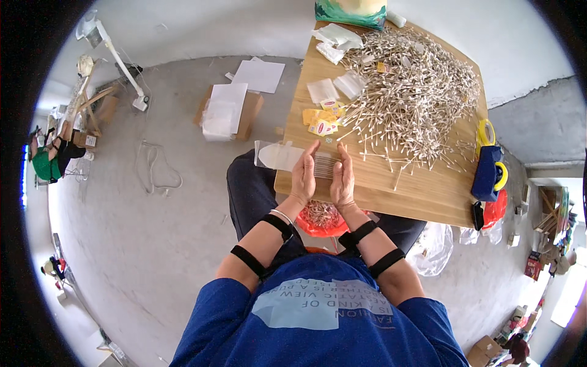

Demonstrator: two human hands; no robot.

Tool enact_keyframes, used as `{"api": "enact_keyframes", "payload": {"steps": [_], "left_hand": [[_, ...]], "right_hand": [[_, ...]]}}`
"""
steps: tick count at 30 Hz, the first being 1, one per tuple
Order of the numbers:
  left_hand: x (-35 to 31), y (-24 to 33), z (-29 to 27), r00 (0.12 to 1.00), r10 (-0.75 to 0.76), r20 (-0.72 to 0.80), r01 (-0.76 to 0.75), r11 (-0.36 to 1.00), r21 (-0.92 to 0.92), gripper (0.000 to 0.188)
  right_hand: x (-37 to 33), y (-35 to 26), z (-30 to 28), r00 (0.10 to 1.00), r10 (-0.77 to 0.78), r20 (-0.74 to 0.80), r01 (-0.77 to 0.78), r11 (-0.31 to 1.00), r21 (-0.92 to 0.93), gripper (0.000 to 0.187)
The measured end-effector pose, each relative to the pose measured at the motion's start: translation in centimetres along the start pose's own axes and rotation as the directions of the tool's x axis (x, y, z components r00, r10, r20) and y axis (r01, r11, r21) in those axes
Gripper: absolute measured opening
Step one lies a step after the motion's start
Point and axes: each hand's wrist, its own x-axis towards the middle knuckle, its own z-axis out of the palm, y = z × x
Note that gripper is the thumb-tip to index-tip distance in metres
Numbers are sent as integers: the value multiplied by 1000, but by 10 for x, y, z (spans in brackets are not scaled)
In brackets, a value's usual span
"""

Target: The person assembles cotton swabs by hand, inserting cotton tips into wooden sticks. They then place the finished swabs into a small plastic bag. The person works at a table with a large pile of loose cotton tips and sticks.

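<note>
A row of cotton swabs (324,166) lies side by side at the table's near edge, between my two palms. My left hand (302,175) stands on edge at one end of the row, fingers stretched out. Facing it, my right hand (343,176) stands at the other end, its fingers straight too. Both seem to touch the swab ends. Beside my left hand is a clear plastic bag (278,156) with a white rounded piece. A large heap of loose swabs (416,92) covers the table's far right part. Small yellow printed cards (324,119) lie beyond my hands.
The wooden table (422,199) carries clear packets (323,91), a blue tape dispenser (487,174) with yellow rolls and a green-white bag (351,13). Below, a red bag (321,217) of swabs sits between my legs. A cardboard box (247,116) with white sheets stands on the floor, left.
</note>
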Motion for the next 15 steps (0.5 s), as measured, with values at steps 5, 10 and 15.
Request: {"api": "enact_keyframes", "payload": {"steps": [5, 10, 15], "left_hand": [[1, -2, -3, 1000, 10, 7, -10, 1000, 30, 67], [1, -8, -2, 999, 1, -34, -3, 998, -59, 68], [1, -3, 0, 999, 21, -28, -22, 1000, -16, 65]], "right_hand": [[0, -4, -2, 1000, 13, 2, -13, 999, 50, 51], [-7, 3, -26, 996, -10, 91, 26, 985, -173, 47], [-17, -9, -33, 912, 84, 400, 221, 721, -656, 73]]}}
